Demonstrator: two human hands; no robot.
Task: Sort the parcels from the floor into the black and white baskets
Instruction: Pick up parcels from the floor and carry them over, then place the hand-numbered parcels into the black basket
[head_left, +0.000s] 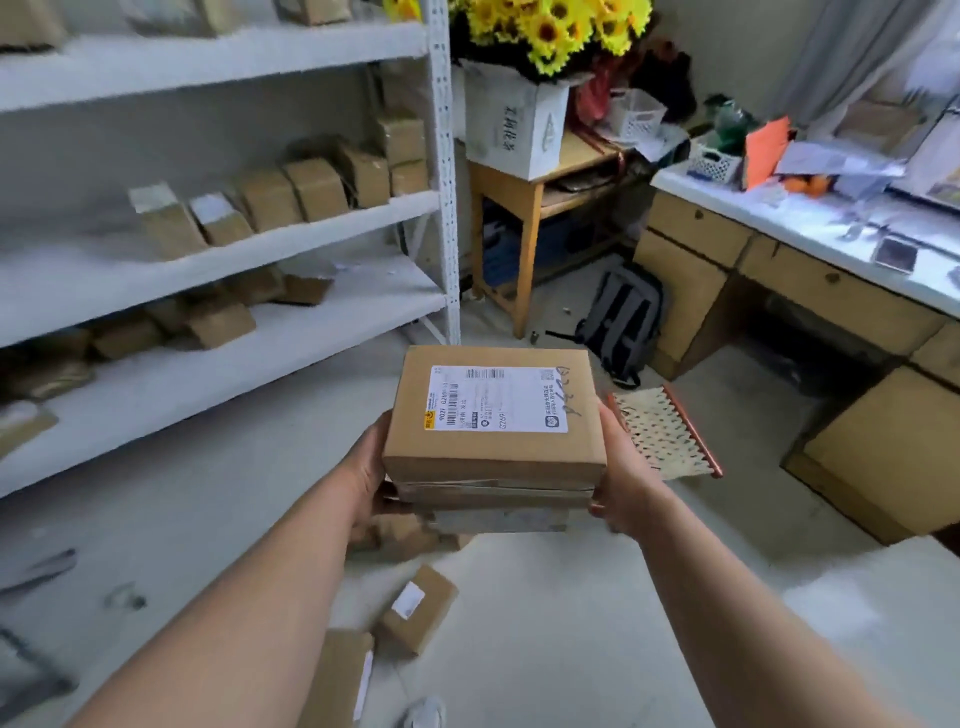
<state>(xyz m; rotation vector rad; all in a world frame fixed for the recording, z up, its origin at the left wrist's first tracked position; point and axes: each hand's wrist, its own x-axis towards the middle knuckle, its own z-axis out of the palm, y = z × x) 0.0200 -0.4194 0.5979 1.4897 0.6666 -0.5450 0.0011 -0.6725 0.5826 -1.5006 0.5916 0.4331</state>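
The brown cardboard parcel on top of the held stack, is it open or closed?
Closed. The brown cardboard parcel shows a flat top with the white label on it and no raised flap.

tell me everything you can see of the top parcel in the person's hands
The top parcel is a plain brown cardboard box, closed, lying flat. A white shipping label with barcodes covers most of its top. It rests on a taped parcel; the left hand and right hand grip both at the sides.

Open floor (597, 597) ahead; shelving (441, 208) left, desk (779, 270) right, backpack (623, 322) between.
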